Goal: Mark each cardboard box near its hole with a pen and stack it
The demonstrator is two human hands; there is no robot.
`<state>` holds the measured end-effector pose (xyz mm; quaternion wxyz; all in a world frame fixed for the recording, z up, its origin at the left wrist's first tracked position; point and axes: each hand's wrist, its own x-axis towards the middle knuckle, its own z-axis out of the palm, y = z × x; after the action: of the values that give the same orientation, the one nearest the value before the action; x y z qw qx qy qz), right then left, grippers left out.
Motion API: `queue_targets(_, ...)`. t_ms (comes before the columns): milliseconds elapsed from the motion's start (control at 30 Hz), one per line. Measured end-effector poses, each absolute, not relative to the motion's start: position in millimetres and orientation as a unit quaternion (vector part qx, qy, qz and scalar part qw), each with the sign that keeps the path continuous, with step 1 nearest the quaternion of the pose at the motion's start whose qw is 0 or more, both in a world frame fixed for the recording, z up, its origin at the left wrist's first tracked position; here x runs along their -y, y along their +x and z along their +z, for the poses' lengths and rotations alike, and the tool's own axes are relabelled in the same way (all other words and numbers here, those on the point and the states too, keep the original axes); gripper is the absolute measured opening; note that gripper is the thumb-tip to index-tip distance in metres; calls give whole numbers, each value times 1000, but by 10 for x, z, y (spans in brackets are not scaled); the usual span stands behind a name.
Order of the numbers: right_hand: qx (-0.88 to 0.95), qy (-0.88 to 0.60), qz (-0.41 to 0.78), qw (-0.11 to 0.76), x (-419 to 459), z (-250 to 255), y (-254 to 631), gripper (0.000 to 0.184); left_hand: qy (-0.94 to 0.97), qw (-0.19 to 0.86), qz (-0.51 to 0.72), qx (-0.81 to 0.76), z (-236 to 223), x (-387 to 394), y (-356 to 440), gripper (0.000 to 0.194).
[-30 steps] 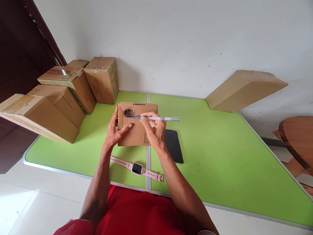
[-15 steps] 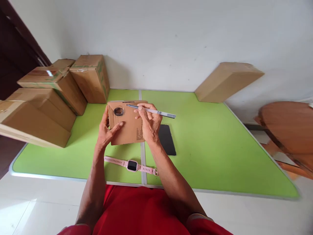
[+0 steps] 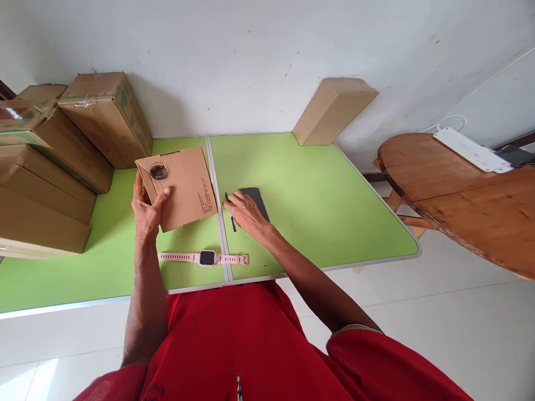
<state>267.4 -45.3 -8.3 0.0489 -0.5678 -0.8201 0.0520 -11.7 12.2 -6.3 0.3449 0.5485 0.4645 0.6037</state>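
Observation:
My left hand (image 3: 147,214) grips a small flat cardboard box (image 3: 184,192) at its left side, thumb on the face and fingers behind. Near the box's upper left corner is a dark round opening with scribbled pen lines around it; small print runs along the right side. My right hand (image 3: 246,214), fingers curled, is low over the table on a pen (image 3: 233,224); only the pen's two ends show. Partly under that hand lies a dark flat tablet-like item (image 3: 256,200). A pink smartwatch (image 3: 207,258) is stretched out near the front edge.
Several cardboard boxes (image 3: 106,120) crowd the left of the green table (image 3: 309,206). Another carton (image 3: 334,111) stands at the back right against the wall. To the right is a brown wooden table (image 3: 455,195) with a white power strip (image 3: 472,149) on it.
My right hand has moved off the box with the pen, down to the table on the right. The box is turned slightly and tilted. The view has swung right.

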Motion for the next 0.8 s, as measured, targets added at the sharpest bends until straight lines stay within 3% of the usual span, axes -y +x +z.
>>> queue_targets(300, 784, -615, 82, 32, 563, 44, 2624, 56, 559, 364, 588, -457, -72, -63, -54, 116)
queue_targets(400, 694, -713, 86, 54, 691, 80, 2771, 47, 558, 368, 589, -454, -71, -45, -45, 115)
queue_targets(533, 555, -815, 149, 77, 864, 32, 2891, 68, 547, 379, 590, -458, -66, -32, -39, 119)
queue_targets(700, 500, -823, 225, 146, 878, -27, 2960, 78, 547, 374, 594, -455, -89, -28, -45, 119)
queue_targets(800, 474, -807, 280, 216, 881, -61, 3027, 62, 548, 374, 594, -455, -112, -33, -49, 121)
